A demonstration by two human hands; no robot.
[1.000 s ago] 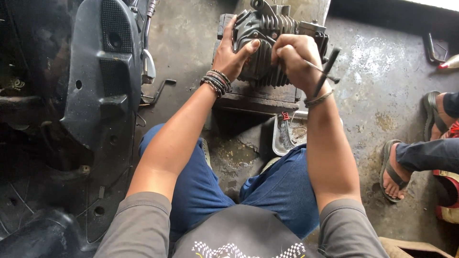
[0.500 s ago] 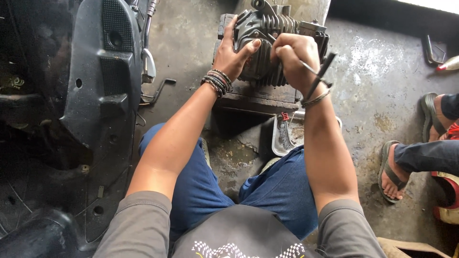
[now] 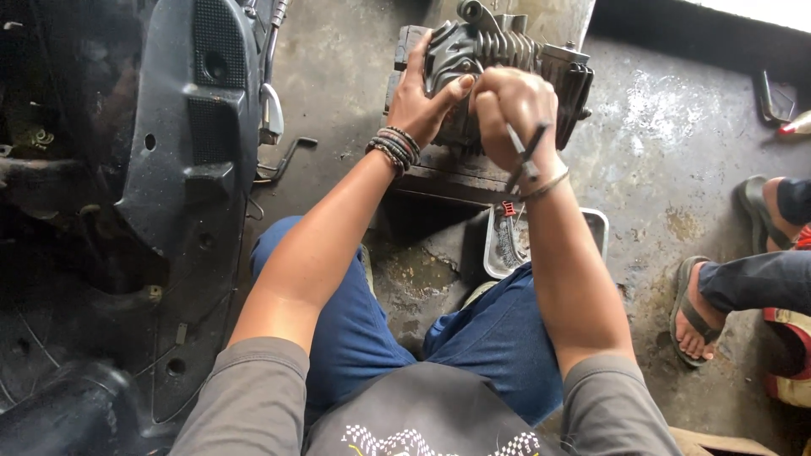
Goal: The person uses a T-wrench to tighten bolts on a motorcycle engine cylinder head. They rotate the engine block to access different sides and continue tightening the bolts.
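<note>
A grey finned engine cylinder (image 3: 507, 51) rests on a wooden block (image 3: 448, 173) on the concrete floor in front of me. My left hand (image 3: 422, 97) grips the cylinder's left side, with beaded bracelets on that wrist. My right hand (image 3: 511, 105) is clenched around a thin dark metal tool (image 3: 525, 156) whose handle sticks out below the fist; its tip is hidden against the cylinder. A metal bangle sits on the right wrist.
A black scooter body panel (image 3: 182, 169) fills the left side. A small metal tray (image 3: 507, 245) with parts lies by my right knee. Another person's sandalled feet (image 3: 701, 317) are at the right. A bent metal tool (image 3: 291, 156) lies on the floor.
My right hand has shifted left across the cylinder toward the left hand, and the tool handle has swung with it. The left hand keeps its hold.
</note>
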